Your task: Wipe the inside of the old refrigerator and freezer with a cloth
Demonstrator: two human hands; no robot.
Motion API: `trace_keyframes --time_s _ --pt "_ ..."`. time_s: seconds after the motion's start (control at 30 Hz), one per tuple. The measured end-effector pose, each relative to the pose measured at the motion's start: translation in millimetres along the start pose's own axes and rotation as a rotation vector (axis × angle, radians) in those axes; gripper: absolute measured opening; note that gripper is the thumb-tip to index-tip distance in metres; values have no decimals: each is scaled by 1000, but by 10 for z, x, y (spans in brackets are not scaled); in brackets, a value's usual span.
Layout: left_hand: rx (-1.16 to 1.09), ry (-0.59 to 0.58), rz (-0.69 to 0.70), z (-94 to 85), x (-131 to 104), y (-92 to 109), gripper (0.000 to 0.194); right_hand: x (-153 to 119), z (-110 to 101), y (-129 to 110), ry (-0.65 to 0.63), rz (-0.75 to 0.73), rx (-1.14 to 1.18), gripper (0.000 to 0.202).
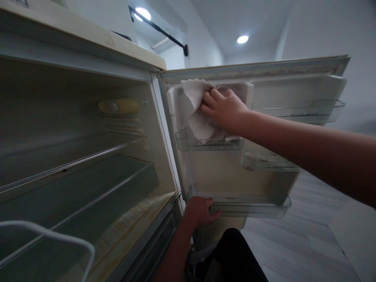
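Dim indoor scene, cool grey-blue cast. Round ceiling light (242, 39) glows at upper centre-right, blown out to plain white; second light (143, 14) glares likewise at upper left. Fridge interior (53, 90) sinks into shadow, murkiest toward back. Thin glint runs along shelf edge (73, 163). White cloth (202, 121) looks soft, texture smeared. Black knee (236, 254) nearly featureless. Wide lens stretches shapes near frame edges.

Pale walls (329, 35), grey plank floor (282, 231), round ceiling light (242, 39), second light (143, 13) by slanting dark pole (158, 29)
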State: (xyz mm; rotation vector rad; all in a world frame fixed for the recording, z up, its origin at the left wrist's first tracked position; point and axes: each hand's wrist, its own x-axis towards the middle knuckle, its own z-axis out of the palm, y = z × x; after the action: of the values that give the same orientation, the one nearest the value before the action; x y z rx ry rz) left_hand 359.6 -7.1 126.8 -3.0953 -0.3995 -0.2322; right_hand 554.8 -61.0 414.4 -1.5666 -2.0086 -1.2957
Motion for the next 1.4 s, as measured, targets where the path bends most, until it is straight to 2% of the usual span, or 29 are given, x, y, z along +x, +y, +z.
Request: trace_keyframes --time_s 0.13,0.27,0.33,0.5,0.6,0.7,0.8,1.0,1.07,1.13,1.2,1.27,1.4 --pt "0 -4 6 14 12 -4 55 -155 -113 62 -77 99 -189 59" --pt "-8 -3 15 25 21 -3 56 -143 -97 38 -228 71 -339 41" --pt "-14 0 12 23 23 -1 56 -51 -64 -32 -296 -7 -353 33" --pt "-11 -3 -2 12 21 2 55 274 85 -224 -432 -416 -267 22" --pt "-14 1 -13 13 19 -7 56 400 178 -284 -426 -463 -262 22" --pt "-21 -6 -4 18 18 -22 56 393 169 -290 -446 -451 -272 23" --pt "-12 -1 16 21 18 -26 59 244 42 -247 -549 -400 -283 23" --pt "-16 7 29 20 27 9 62 -81 -262 -129 -783 -84 -225 19" --pt "-17 9 29 21 34 21 60 -86 -347 -128 -790 -4 -174 17" --pt "-18 5 27 21 40 30 59 -42 -425 -162 -740 22 -115 21" --pt "-21 -7 21 19 44 38 59 29 -469 -223 -673 25 -4 26" --pt "-21 -16 15 19 45 42 60 101 -449 -288 -661 20 193 28" --pt "-19 -1 4 28 42 41 60 195 -202 -366 -691 -3 594 29"
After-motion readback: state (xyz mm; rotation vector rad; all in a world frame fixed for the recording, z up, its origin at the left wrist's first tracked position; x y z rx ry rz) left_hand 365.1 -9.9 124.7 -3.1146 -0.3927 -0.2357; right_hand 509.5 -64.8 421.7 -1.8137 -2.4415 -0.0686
